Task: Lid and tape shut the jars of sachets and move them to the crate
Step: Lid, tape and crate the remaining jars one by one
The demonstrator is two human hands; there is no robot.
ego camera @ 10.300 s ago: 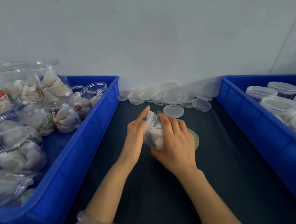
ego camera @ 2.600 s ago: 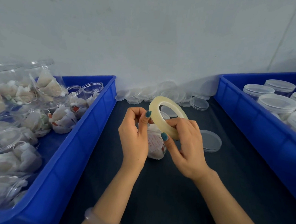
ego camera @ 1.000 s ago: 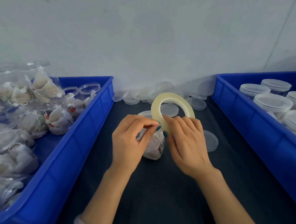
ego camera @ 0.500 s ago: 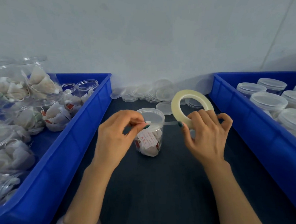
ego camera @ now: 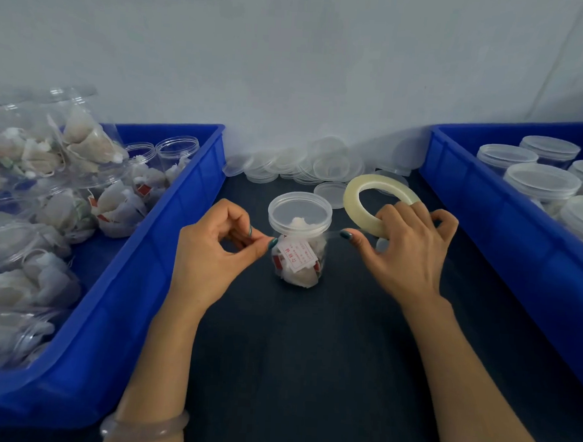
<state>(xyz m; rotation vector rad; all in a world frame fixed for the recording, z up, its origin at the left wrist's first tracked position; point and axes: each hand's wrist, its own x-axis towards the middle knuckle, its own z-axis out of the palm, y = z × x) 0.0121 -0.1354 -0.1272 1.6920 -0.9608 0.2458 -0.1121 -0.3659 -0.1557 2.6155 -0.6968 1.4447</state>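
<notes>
The left hand [ego camera: 214, 254] pinches the loose end of the tape between thumb and forefinger, its other fingers curled, just beside the left of the jar [ego camera: 296, 255]. The right hand [ego camera: 408, 254] grips the roll of tape [ego camera: 351, 202] with its fingers curled through the ring and its thumb stretched towards the jar. A faint clear strip runs from the roll across the jar, just below the lid [ego camera: 299, 214]. The jar stands upright on the dark table [ego camera: 311, 340] between the hands, lidded and holding sachets. A pale bracelet [ego camera: 144, 427] circles the left wrist. Loose lids [ego camera: 330, 165] lie by the wall. The left crate [ego camera: 196, 199] holds open jars [ego camera: 177, 149] of sachets; the right crate [ego camera: 470, 203] holds lidded jars [ego camera: 542, 178].
</notes>
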